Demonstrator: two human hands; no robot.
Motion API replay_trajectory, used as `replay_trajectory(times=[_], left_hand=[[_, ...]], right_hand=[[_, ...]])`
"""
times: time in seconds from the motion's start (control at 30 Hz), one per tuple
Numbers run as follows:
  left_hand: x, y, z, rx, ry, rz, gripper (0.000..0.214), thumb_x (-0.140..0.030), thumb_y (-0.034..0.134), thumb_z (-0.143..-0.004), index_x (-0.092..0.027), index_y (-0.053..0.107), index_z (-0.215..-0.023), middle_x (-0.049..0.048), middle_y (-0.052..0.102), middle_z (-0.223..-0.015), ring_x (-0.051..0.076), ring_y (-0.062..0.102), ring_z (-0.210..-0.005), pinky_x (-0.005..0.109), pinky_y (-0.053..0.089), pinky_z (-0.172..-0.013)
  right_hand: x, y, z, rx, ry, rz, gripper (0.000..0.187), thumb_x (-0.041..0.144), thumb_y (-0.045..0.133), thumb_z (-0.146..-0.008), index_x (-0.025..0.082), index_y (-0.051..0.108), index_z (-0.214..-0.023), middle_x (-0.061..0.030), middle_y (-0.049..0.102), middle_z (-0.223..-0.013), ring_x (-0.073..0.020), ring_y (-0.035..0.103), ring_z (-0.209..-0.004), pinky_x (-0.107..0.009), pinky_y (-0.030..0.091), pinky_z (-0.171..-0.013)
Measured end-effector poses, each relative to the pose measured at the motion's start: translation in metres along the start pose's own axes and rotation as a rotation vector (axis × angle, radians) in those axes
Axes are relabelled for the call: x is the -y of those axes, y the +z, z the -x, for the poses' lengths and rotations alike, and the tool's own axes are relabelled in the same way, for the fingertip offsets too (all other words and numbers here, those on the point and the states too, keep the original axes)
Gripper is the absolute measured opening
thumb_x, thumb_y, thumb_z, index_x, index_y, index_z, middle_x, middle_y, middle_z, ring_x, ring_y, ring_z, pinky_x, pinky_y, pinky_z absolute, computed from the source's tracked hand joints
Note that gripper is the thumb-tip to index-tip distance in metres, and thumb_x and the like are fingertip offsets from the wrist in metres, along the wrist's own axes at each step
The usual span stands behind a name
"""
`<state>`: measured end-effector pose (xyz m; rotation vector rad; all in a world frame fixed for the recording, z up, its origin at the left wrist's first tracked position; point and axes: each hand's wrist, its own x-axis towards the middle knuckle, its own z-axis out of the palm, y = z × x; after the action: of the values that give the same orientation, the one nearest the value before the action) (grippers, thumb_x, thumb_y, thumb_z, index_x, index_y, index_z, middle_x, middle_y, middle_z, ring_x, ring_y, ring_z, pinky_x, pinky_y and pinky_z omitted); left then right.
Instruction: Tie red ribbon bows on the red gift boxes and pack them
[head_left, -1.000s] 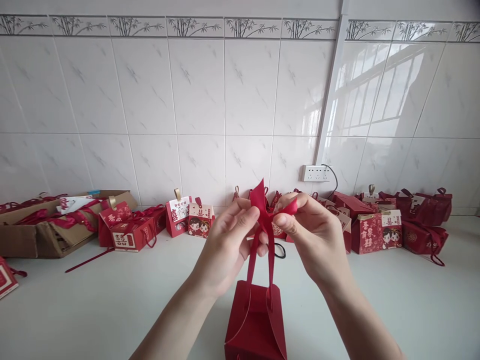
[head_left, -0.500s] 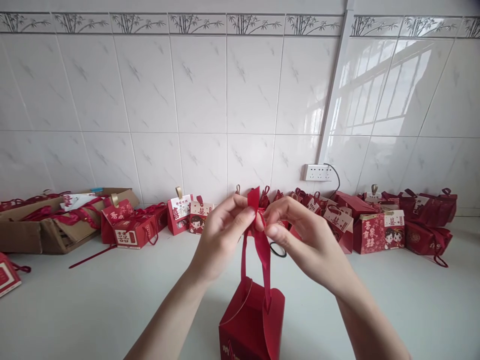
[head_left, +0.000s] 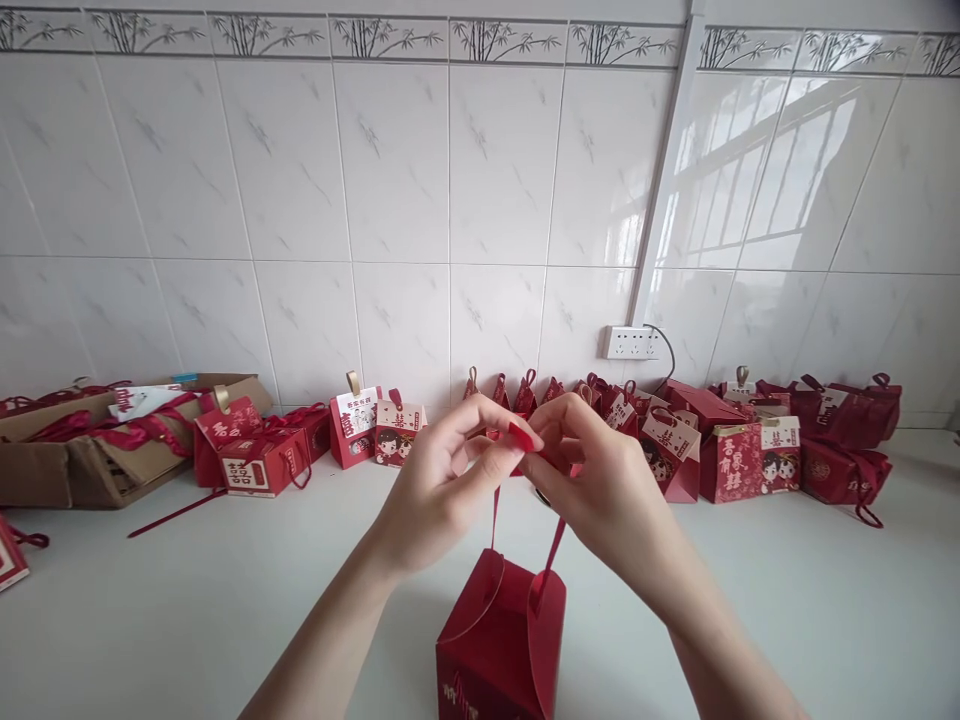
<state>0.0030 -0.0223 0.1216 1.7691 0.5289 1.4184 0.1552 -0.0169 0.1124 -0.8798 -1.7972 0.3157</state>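
Note:
A red gift box (head_left: pixel 499 640) stands on the white table in front of me, its curved top flaps partly apart. From holes in two flaps a red ribbon (head_left: pixel 553 550) runs up to my hands. My left hand (head_left: pixel 457 475) pinches the ribbon between thumb and fingers, with a short red piece showing at the fingertips. Close against it, my right hand (head_left: pixel 600 475) is also closed on the ribbon. Both hands are above the box, and my fingers hide the ribbon's knot or loop, if there is one.
Several red gift boxes (head_left: pixel 739 465) line the wall on the right; more (head_left: pixel 259 465) stand at left. A cardboard carton (head_left: pixel 135 480) holds ribbons at far left. A white power strip (head_left: pixel 630 343) hangs on the tiled wall. A dark ring lies partly hidden behind my right hand.
My hands have come together at the fingertips. The ribbon ends that stuck up and hung down between them are now mostly hidden, and the ribbon's two sides spread wider apart.

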Motion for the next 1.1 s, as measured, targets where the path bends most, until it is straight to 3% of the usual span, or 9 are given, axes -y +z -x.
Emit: replay_trajectory(times=[0.4,0.67,0.77,0.93,1.1], left_hand=[[0.007,-0.001,-0.002,-0.037,0.043,-0.007,0.014,-0.026,0.053,-0.087,-0.019,0.06,-0.078,0.0037,0.062,-0.081,0.016,0.057,-0.083,0.027,0.045,-0.077],[0.008,-0.001,-0.001,0.003,0.012,0.029,0.012,-0.027,0.053,-0.088,-0.019,0.055,-0.079,0.0005,0.058,-0.075,0.014,0.055,-0.078,0.027,0.044,-0.076],[0.01,-0.003,-0.002,-0.001,0.022,0.017,0.013,-0.028,0.053,-0.088,-0.019,0.055,-0.078,-0.0004,0.058,-0.073,0.013,0.053,-0.076,0.026,0.043,-0.073],[0.011,-0.005,-0.002,0.01,0.001,-0.002,0.013,-0.027,0.053,-0.088,-0.019,0.054,-0.077,-0.0015,0.057,-0.071,0.012,0.052,-0.074,0.025,0.042,-0.072],[0.01,-0.006,-0.003,0.037,-0.014,0.04,0.014,-0.027,0.055,-0.087,-0.019,0.055,-0.075,-0.0023,0.057,-0.067,0.011,0.053,-0.071,0.024,0.042,-0.069]], right_hand=[[-0.004,0.009,0.002,-0.2,-0.266,0.379,0.012,0.013,0.049,-0.084,0.021,0.044,-0.077,-0.0034,0.056,-0.083,-0.0088,0.046,-0.052,-0.022,0.035,-0.043],[-0.006,0.012,0.001,-0.197,-0.34,0.233,0.023,-0.001,0.043,-0.077,0.022,0.044,-0.076,-0.0032,0.059,-0.087,-0.0127,0.059,-0.075,-0.019,0.045,-0.049],[-0.004,0.01,0.0,-0.178,-0.378,0.213,0.023,-0.002,0.046,-0.077,0.02,0.049,-0.077,-0.0012,0.058,-0.081,-0.0102,0.057,-0.072,-0.017,0.046,-0.053],[-0.003,-0.002,0.0,-0.073,-0.309,0.183,0.02,-0.001,0.055,-0.076,0.019,0.055,-0.076,0.0016,0.057,-0.076,-0.0081,0.054,-0.066,-0.018,0.046,-0.057],[-0.002,-0.022,-0.001,0.252,-0.118,-0.096,0.01,0.014,0.068,-0.077,0.02,0.063,-0.084,-0.0002,0.062,-0.086,-0.0108,0.061,-0.08,-0.022,0.051,-0.073]])
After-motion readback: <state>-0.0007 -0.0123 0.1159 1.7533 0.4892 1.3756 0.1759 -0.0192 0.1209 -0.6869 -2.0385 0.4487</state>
